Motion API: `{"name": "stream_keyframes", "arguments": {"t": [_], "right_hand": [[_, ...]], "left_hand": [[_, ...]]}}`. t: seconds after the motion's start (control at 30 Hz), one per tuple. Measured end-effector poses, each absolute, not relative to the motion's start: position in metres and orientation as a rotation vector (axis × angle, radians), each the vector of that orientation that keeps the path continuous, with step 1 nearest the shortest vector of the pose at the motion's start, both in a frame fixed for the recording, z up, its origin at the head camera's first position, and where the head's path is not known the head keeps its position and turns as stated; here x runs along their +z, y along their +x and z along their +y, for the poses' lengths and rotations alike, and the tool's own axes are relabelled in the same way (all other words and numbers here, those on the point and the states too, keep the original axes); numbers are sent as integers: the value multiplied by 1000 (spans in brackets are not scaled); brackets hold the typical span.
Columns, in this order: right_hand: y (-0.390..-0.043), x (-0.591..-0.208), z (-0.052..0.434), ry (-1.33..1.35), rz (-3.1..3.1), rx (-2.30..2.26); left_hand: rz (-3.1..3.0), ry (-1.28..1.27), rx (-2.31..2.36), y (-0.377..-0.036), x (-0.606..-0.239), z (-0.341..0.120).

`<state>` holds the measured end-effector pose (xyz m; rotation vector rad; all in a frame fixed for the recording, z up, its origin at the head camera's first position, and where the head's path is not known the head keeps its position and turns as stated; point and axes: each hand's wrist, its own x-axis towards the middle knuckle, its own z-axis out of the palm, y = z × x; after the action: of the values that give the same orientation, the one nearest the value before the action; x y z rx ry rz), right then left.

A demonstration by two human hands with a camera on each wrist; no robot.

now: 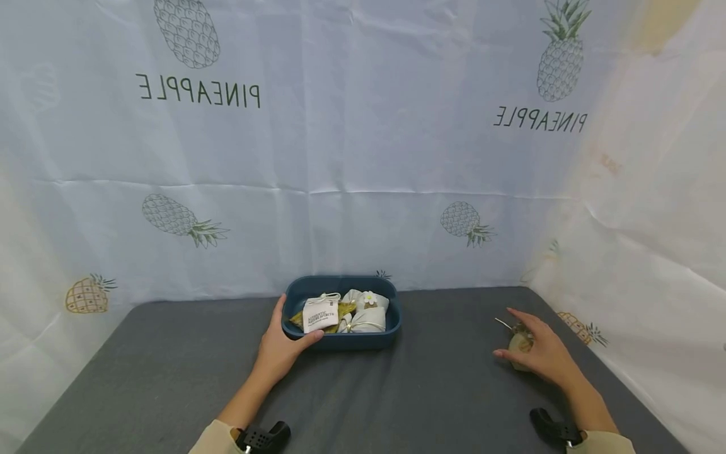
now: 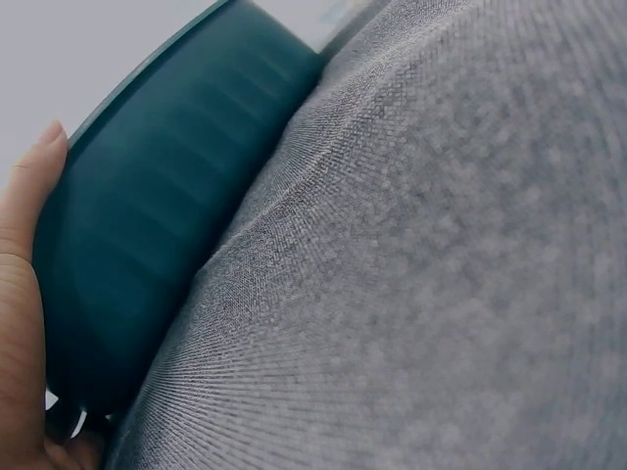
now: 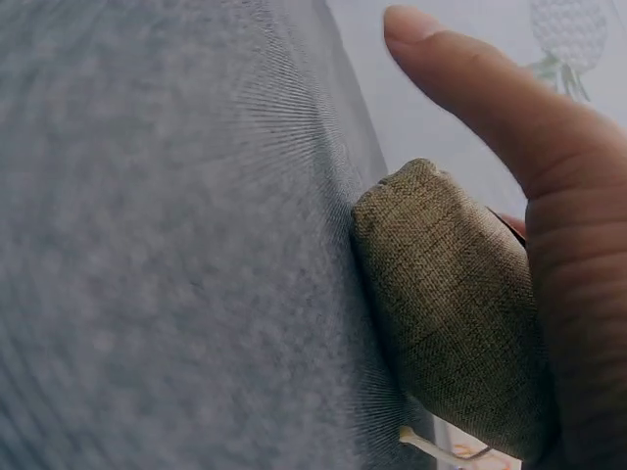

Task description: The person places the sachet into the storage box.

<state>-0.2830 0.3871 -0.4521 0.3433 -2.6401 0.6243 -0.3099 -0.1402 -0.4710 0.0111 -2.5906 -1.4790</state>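
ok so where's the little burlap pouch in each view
head: burlap pouch at right, on the grey cloth, under the right hand.
left wrist: not in it; only the blue tub and left hand.
right wrist: fills the right-centre, beside the fingers.
shared landmark: the grey cloth.

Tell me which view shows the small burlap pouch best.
Right wrist: the olive-brown woven burlap pouch fills the frame under the right hand, weave and drawstring clear. The head view shows it small, mostly covered. The left wrist view misses it.
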Motion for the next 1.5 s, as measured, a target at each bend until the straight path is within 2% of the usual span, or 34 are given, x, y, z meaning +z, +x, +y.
{"name": "stream_keyframes", "arguments": {"t": [0.8, 1.2, 1.5], "right_hand": [[-276, -473, 393, 179, -2547, 636], [-274, -470, 386, -76, -2537, 686], [-276, -459, 378, -86, -2543, 783]], "left_hand": [[-2597, 26, -1485, -311, -471, -140], [-2592, 13, -1478, -312, -471, -140], [-2593, 23, -1473, -309, -470, -139]]}}
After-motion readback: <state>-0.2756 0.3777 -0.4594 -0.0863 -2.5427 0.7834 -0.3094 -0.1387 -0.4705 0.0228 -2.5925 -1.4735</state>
